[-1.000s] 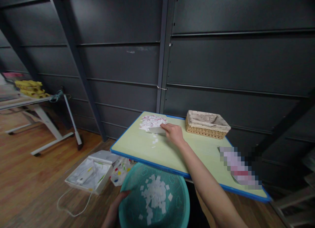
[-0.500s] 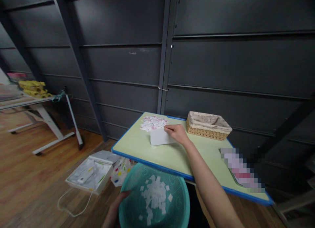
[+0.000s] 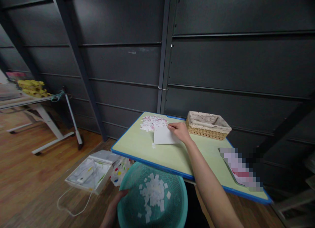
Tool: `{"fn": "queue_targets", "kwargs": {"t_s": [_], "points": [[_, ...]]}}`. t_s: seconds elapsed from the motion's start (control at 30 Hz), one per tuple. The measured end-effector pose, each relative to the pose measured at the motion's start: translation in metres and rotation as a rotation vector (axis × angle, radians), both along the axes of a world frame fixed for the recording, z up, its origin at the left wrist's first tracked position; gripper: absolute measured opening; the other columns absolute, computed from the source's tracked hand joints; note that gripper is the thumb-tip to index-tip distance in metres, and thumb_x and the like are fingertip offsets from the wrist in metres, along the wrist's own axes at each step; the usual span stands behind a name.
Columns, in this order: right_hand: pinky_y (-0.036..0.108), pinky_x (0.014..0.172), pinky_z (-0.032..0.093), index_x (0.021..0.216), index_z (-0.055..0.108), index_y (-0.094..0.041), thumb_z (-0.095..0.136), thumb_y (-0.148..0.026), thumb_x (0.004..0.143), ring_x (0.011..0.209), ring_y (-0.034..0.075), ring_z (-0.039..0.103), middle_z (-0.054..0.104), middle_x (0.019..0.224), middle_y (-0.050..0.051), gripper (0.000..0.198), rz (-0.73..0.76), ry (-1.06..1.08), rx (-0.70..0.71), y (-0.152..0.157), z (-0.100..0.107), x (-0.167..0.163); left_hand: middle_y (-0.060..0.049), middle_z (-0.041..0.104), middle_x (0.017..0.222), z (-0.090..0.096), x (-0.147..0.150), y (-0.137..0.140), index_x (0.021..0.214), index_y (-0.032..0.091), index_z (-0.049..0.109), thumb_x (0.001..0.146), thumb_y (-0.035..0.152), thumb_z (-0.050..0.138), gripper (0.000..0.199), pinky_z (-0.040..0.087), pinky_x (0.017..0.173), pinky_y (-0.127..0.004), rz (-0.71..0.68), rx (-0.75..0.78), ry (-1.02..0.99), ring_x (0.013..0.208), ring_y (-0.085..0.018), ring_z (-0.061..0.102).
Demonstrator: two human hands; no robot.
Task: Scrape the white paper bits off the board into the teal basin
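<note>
My right hand (image 3: 180, 131) pinches the edge of a white sheet of paper or card (image 3: 164, 136) over the pale green tabletop (image 3: 137, 144). Behind the sheet lies a heap of small paper scraps (image 3: 151, 122), white with pinkish marks. One small white scrap (image 3: 154, 145) rests at the sheet's lower left corner. Below the table edge, my left hand (image 3: 117, 197) is closed at the left rim of a teal plastic basket (image 3: 180, 185), fingers partly hidden. Many small white paper squares (image 3: 154, 192) lie inside that basket.
A woven basket with a cloth liner (image 3: 208, 124) stands at the table's back right; a partly blurred flat item (image 3: 237, 169) lies nearer. On the floor at left are a white box (image 3: 90, 174) with a cord and a dotted plastic bag (image 3: 120, 170). Dark panels rise behind.
My right hand has moved slightly right with the white sheet. The small scrap by the sheet's corner now shows more clearly. The teal basket has shifted slightly left.
</note>
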State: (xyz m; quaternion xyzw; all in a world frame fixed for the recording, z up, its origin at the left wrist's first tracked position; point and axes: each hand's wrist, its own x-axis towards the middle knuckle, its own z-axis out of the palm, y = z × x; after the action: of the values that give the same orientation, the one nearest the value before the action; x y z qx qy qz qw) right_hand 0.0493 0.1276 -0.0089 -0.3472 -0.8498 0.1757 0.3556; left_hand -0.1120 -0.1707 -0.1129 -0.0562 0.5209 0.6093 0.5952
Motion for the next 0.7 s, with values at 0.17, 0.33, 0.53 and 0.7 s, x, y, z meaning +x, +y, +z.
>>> {"fn": "queue_targets", "kwargs": {"t_s": [0.17, 0.33, 0.53, 0.7], "points": [[0.028, 0.071, 0.043, 0.076, 0.077, -0.019, 0.051, -0.031, 0.083, 0.078, 0.024, 0.066, 0.077, 0.084, 0.004, 0.029, 0.026, 0.014, -0.019, 0.0008, -0.0025, -0.0006, -0.005, 0.080, 0.072, -0.0006, -0.0019, -0.0002, 0.145, 0.008, 0.036, 0.074, 0.023, 0.073, 0.082, 0.060, 0.070, -0.039, 0.016, 0.010, 0.055, 0.074, -0.030, 0.076], [0.027, 0.067, 0.043, 0.069, 0.076, -0.017, 0.051, -0.029, 0.080, 0.071, 0.022, 0.064, 0.073, 0.072, 0.002, 0.030, 0.074, -0.006, -0.045, 0.0026, -0.0038, -0.0016, -0.006, 0.079, 0.068, -0.0023, -0.0030, 0.0016, 0.143, 0.003, 0.037, 0.075, 0.021, 0.070, 0.078, 0.059, 0.067, -0.039, 0.013, 0.023, 0.070, 0.069, -0.030, 0.075], [0.028, 0.068, 0.044, 0.073, 0.077, -0.016, 0.052, -0.032, 0.080, 0.076, 0.023, 0.066, 0.074, 0.076, 0.003, 0.031, 0.015, 0.091, -0.064, 0.0078, -0.0033, 0.0035, -0.008, 0.079, 0.069, -0.0020, -0.0010, 0.0018, 0.143, 0.003, 0.038, 0.076, 0.021, 0.070, 0.076, 0.060, 0.070, -0.042, 0.009, 0.032, 0.023, 0.069, -0.031, 0.075], [0.027, 0.068, 0.044, 0.074, 0.078, -0.018, 0.051, -0.029, 0.080, 0.078, 0.023, 0.067, 0.076, 0.081, 0.006, 0.029, -0.086, -0.007, -0.020, 0.0091, -0.0019, 0.0063, -0.005, 0.078, 0.066, -0.0053, -0.0041, 0.0017, 0.139, 0.003, 0.042, 0.074, 0.020, 0.071, 0.073, 0.060, 0.067, -0.041, 0.013, 0.021, 0.062, 0.065, -0.030, 0.075]]}}
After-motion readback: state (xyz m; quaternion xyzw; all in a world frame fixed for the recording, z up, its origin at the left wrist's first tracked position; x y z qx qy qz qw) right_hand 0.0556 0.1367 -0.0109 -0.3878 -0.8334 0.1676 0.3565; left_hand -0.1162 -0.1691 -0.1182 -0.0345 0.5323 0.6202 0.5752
